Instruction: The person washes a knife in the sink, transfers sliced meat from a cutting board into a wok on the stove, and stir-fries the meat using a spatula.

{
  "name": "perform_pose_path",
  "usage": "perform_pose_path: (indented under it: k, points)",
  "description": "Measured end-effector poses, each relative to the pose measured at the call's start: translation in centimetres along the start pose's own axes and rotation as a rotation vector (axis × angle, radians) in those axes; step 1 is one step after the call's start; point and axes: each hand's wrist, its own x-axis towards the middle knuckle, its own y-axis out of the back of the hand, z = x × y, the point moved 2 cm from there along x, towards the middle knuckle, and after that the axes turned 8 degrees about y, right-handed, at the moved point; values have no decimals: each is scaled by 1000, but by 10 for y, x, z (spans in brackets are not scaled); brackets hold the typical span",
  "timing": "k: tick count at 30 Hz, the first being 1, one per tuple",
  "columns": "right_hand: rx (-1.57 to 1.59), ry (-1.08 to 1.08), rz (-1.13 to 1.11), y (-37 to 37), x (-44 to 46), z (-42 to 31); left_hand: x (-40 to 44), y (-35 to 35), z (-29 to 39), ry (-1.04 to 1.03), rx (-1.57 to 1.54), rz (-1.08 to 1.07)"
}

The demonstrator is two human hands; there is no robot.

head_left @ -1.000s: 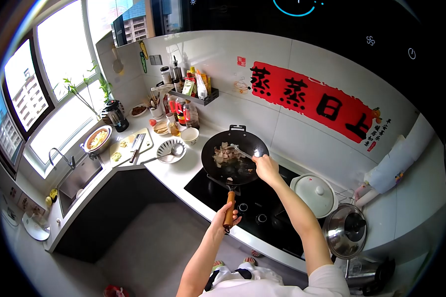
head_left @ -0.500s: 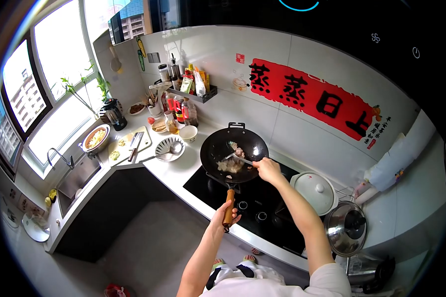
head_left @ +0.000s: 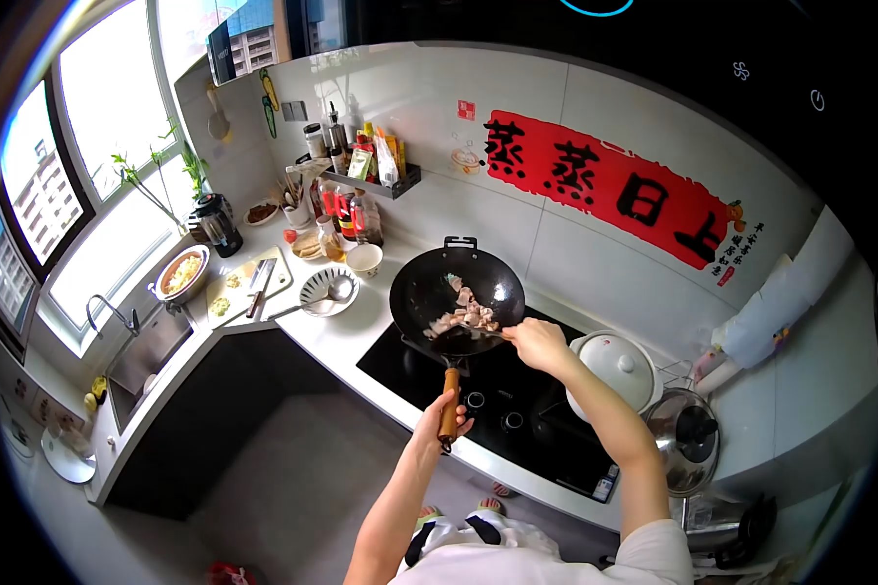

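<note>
The left hand (head_left: 441, 419) was closed around the wooden handle (head_left: 450, 390) of the wok, fingers wrapped about the grip with its dark end showing below them. The right hand (head_left: 538, 346) was clenched on a spatula (head_left: 485, 332), held over the wok's right rim; the tool's shaft ran down toward the lower side of the bowl, where its far end was too dark to make out clearly.

The black wok (head_left: 421, 283) sat over the left part of the black cooktop (head_left: 556, 444), its small loop handle toward the wall. Inside lay the pale pinkish pieces of food (head_left: 473, 310) — most of them bunched in the lower right of the bowl, a few trailing upward.

Two knobs (head_left: 474, 400) stood on the cooktop near the left hand. To the right, just beyond the right forearm, was a white lidded pot (head_left: 617, 372), with a steel pan lid (head_left: 675, 458) beside it.

On the counter left of the wok stood a small white bowl (head_left: 364, 258) and a striped bowl (head_left: 314, 287) with a spoon (head_left: 339, 288) in it. Farther left, a knife (head_left: 259, 281) lay on a cutting board (head_left: 281, 278) — chopped bits (head_left: 219, 306) near it — and beyond was a bowl of yellowish food (head_left: 182, 273), close to the sink (head_left: 146, 356).
</note>
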Motion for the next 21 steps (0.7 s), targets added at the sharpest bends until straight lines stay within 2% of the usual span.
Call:
perform_pose_path:
  k: [5, 7, 9, 12, 15, 17, 21]
  points:
    - [190, 14, 253, -9, 53, 6, -9, -3, 6, 2, 22, 23]
    - [178, -70, 182, -6, 76, -6, -9, 3, 7, 7, 24, 27]
    - [168, -90, 247, -39, 101, 2, -7, 5, 10, 14, 33, 19]
    - [266, -93, 211, -54, 103, 1, -7, 7, 12, 21, 26, 20]
    - [360, -22, 45, -66, 90, 34, -9, 4, 12, 18, 36, 36]
    - [416, 68, -48, -58, 74, 51, -10, 2, 12, 14, 35, 27]
    - [414, 92, -228, -28, 43, 72, -9, 3, 12, 16, 41, 15]
